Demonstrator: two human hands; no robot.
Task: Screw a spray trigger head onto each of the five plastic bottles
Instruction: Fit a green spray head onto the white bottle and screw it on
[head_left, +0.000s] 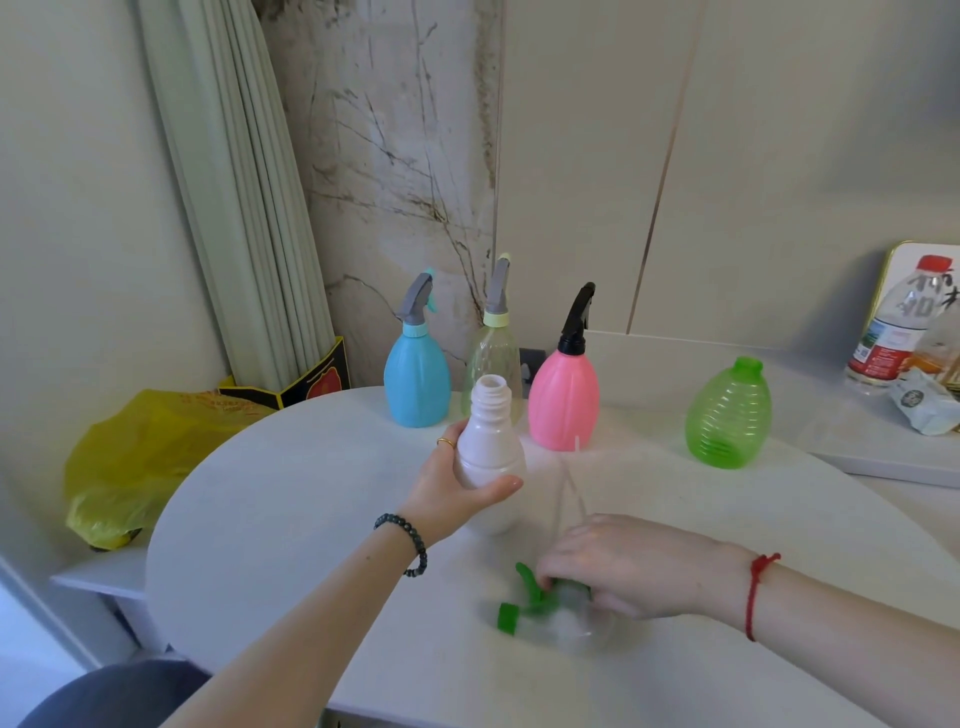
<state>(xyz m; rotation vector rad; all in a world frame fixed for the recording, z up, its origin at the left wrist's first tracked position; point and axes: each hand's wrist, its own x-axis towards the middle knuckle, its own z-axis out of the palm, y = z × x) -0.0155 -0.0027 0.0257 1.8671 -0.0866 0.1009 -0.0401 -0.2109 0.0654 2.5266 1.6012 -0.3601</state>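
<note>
Left hand (453, 486) grips smooth bulb-shaped white bottle (491, 457), threaded neck.

Home corner: round table (291, 499), folded curtain (244, 197)

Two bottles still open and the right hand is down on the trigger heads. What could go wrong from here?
1. The right hand reaches onto the green trigger head, but the left hand holds the white bulb-shaped bottle; that head may belong to the green ribbed bottle.
2. The clear dip tubes lie beside the white bottle and could snag or bend on lifting.
3. A blurred clear head under the right hand could be knocked along the round white table.
</note>
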